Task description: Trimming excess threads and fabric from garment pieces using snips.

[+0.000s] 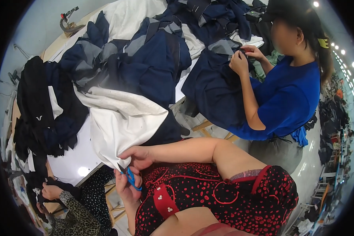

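Observation:
My left hand (125,185), low in the head view, is closed around small blue-handled scissors (131,179). The short blades point up and left at the gathered corner of a white cloth (122,129). My right hand (139,158) reaches in from the right and pinches that cloth just above the blades. The cloth hangs in folds off the table's near side, its upper part spread over dark fabric. Some fingers overlap around the scissors, so the exact grip is partly hidden.
Navy and grey garment pieces (149,63) heap on the table, with black garments (39,102) stacked at left. At upper right, a co-worker in a blue shirt (291,94) handles dark fabric. Another person's leopard-print sleeve (76,214) shows at lower left.

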### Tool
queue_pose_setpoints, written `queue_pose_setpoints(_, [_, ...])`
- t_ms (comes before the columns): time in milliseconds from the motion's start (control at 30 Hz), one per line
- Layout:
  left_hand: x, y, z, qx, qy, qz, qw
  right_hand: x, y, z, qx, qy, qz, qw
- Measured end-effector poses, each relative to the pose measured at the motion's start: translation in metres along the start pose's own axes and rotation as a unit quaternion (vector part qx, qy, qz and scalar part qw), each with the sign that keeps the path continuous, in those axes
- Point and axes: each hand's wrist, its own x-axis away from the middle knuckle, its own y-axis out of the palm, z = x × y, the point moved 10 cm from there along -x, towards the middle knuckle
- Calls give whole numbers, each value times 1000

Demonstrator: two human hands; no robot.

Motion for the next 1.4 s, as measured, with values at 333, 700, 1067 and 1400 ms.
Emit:
queue_pose_setpoints(333, [5, -10, 1, -30, -16, 59, 998, 8, -31, -22, 157, -121, 145, 969])
queue_pose_setpoints(700, [3, -27, -1, 4, -15, 106, 994, 18, -60, -24, 302, -92, 247, 916])
queue_pose_setpoints(1067, [8, -50, -14, -28, -88, 122, 988, 24, -59, -39, 464, -141, 249, 838])
queue_pose_setpoints(1400, [8, -51, 1, -67, -56, 121, 989, 33, -42, -55, 684, -108, 263, 672])
